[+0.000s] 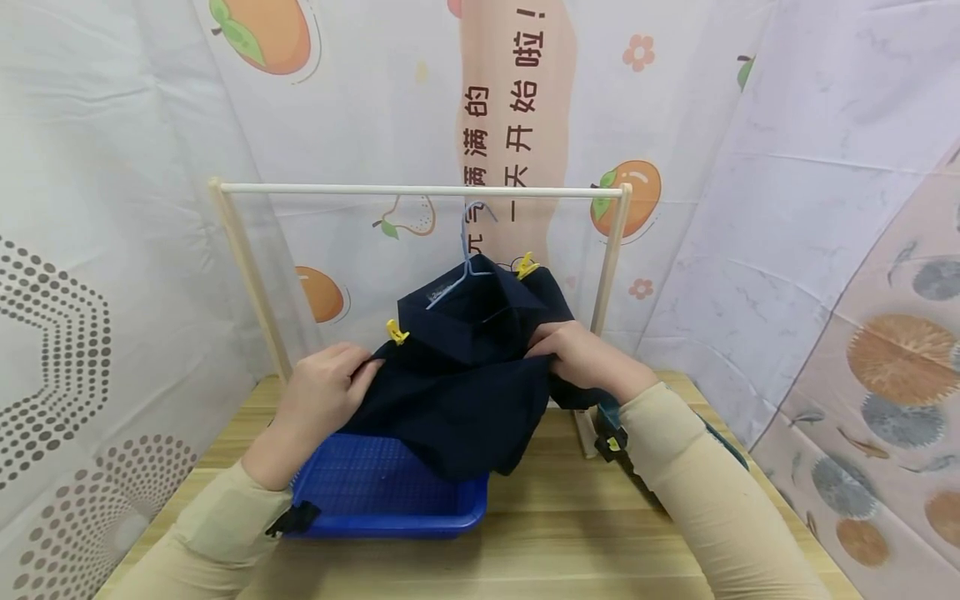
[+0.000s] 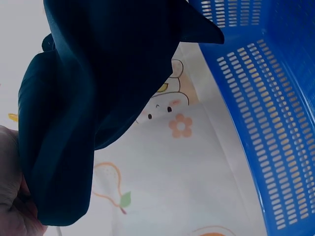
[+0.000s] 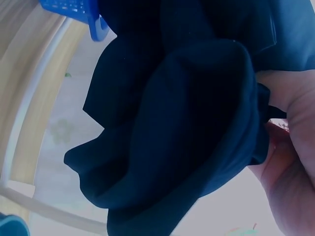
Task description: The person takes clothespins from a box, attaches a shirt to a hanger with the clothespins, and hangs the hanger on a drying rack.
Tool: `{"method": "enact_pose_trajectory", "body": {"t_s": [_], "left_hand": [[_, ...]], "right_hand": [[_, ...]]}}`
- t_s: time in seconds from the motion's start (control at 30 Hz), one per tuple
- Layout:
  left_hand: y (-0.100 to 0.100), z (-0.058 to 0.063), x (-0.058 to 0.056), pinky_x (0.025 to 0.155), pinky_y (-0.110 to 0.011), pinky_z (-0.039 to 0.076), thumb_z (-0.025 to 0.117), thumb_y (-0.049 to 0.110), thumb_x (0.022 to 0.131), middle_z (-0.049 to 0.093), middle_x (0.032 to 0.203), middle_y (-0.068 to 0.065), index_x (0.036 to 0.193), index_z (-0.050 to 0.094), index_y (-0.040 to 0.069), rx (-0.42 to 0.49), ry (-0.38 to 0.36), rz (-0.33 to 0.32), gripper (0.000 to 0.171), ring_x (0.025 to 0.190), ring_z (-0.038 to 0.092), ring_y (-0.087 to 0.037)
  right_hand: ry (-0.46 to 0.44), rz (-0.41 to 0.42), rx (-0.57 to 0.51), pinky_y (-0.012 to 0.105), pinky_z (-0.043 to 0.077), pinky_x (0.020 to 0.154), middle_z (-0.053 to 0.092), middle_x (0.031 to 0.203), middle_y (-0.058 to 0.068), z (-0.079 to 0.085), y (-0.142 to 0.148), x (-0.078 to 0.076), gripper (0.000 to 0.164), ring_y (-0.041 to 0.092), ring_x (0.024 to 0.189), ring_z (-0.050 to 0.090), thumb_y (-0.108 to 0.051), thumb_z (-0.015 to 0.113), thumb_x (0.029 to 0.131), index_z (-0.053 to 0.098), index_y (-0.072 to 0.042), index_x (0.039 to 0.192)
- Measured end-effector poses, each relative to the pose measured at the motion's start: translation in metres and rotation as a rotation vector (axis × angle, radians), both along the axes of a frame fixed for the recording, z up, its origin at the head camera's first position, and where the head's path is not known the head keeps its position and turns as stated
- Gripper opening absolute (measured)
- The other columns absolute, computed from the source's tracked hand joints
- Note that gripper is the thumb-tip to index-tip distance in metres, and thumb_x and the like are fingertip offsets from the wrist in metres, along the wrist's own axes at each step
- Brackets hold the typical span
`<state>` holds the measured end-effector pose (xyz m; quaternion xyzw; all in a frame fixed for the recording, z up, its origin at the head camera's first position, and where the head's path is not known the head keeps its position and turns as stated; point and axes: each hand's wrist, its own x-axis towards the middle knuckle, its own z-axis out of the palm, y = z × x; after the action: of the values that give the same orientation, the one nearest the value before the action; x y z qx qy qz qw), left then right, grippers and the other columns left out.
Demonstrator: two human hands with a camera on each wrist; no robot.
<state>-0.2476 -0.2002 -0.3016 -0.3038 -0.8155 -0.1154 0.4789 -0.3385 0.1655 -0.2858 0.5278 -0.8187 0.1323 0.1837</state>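
Observation:
A dark navy garment (image 1: pixel 457 408), loosely folded, hangs spread between the two hands. My left hand (image 1: pixel 318 392) pinches its left edge between thumb and fingers, just below one yellow clip (image 1: pixel 397 332). On the other side my right hand (image 1: pixel 585 354) grips a fold of the cloth (image 3: pixel 192 128). A light blue hanger (image 1: pixel 467 258) pokes up out of the garment's opening, its hook close below the rack's rod in the head view. Another yellow clip (image 1: pixel 527 266) sits at the upper right edge. Most of the hanger's body is hidden by cloth.
A wooden rack with a white rod (image 1: pixel 420 191) stands behind the garment. Under the cloth's left part lies a blue perforated basket (image 1: pixel 390 527) on the wood-grain table (image 1: pixel 540 533). Something dark green (image 1: pixel 723 442) lies partly behind the right forearm. Printed curtains surround the table.

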Motion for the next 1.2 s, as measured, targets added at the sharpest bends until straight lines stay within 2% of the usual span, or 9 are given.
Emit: {"method": "enact_pose_trajectory", "body": {"t_s": [0.23,0.4,0.63,0.77,0.97,1.2], "left_hand": [[0.014,0.000,-0.001,0.048,-0.031,0.039,0.072,0.006,0.080,0.054,0.065,-0.001,0.072,0.060,0.008,0.020,-0.022,-0.026,0.015,0.054,0.047,-0.013],[0.023,0.000,-0.002,0.049,-0.030,0.037,0.072,0.007,0.081,0.052,0.065,0.000,0.071,0.058,0.010,0.029,-0.054,-0.026,0.017,0.054,0.044,-0.012],[0.036,0.002,-0.004,0.050,-0.029,0.039,0.071,0.009,0.082,0.054,0.066,0.000,0.071,0.059,0.011,0.038,-0.087,-0.036,0.016,0.055,0.046,-0.013],[0.043,0.002,-0.004,0.050,-0.029,0.038,0.070,0.010,0.083,0.053,0.064,0.002,0.070,0.058,0.012,0.046,-0.113,-0.038,0.018,0.055,0.045,-0.013],[0.054,0.001,-0.004,0.051,-0.028,0.038,0.068,0.011,0.085,0.050,0.063,0.002,0.069,0.056,0.013,0.059,-0.166,-0.039,0.020,0.055,0.044,-0.013],[0.066,0.002,-0.004,0.051,-0.028,0.039,0.068,0.011,0.085,0.052,0.064,0.002,0.070,0.057,0.012,0.070,-0.163,-0.072,0.019,0.055,0.044,-0.012]], "right_hand": [[-0.010,0.040,-0.033,0.032,0.050,0.076,0.064,0.095,0.003,0.002,0.017,0.000,0.043,0.017,0.086,0.060,0.017,0.058,0.069,0.076,-0.015,0.092],[-0.019,0.050,-0.037,0.032,0.051,0.075,0.064,0.096,0.004,0.002,0.029,-0.001,0.043,0.016,0.086,0.061,0.017,0.058,0.072,0.076,-0.016,0.092],[-0.026,0.010,-0.027,0.036,0.051,0.077,0.064,0.099,0.004,0.004,0.044,0.000,0.044,0.018,0.087,0.061,0.018,0.057,0.072,0.076,-0.015,0.092],[-0.026,0.016,-0.034,0.038,0.051,0.077,0.065,0.098,0.006,0.007,0.052,0.002,0.043,0.018,0.087,0.062,0.019,0.057,0.073,0.076,-0.014,0.092],[0.000,-0.013,-0.025,0.039,0.051,0.076,0.065,0.098,0.006,0.011,0.065,0.003,0.047,0.020,0.086,0.062,0.022,0.054,0.069,0.075,-0.014,0.090],[0.002,-0.046,-0.023,0.040,0.052,0.075,0.065,0.097,0.006,0.012,0.077,0.004,0.048,0.020,0.086,0.062,0.023,0.053,0.067,0.076,-0.013,0.089]]}}
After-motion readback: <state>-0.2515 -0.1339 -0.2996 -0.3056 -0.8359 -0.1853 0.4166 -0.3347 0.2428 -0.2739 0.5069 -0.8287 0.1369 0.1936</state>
